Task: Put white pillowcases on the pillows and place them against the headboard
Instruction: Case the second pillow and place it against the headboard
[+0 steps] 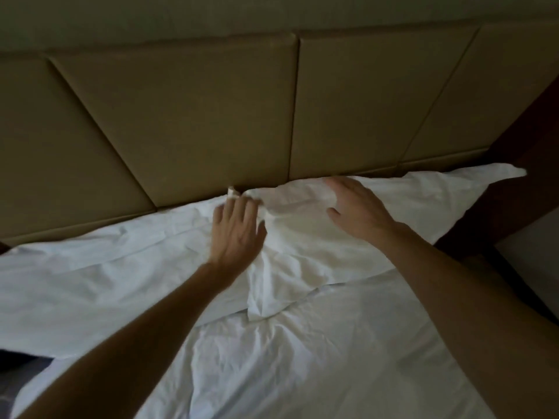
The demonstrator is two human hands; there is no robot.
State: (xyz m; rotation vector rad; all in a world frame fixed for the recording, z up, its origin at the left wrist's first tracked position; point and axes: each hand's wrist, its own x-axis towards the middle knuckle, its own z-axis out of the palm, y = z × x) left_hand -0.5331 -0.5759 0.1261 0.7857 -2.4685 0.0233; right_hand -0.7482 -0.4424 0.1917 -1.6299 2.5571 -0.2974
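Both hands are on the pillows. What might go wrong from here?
1. The far corner of the right pillow appears to overhang the side of the bed; a push from the right hand may slide it off.
2. The loose pillowcase flap below the left hand is bunched and may stay untucked.

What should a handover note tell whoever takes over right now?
Left hand: open, fingers straight, resting where the left pillow meets the right pillow.
Right hand: open, flat on the right pillow.
Done: both pillows are in white cases and lie along the headboard.
Left to do: probably tuck the right pillow's loose case end and straighten both.
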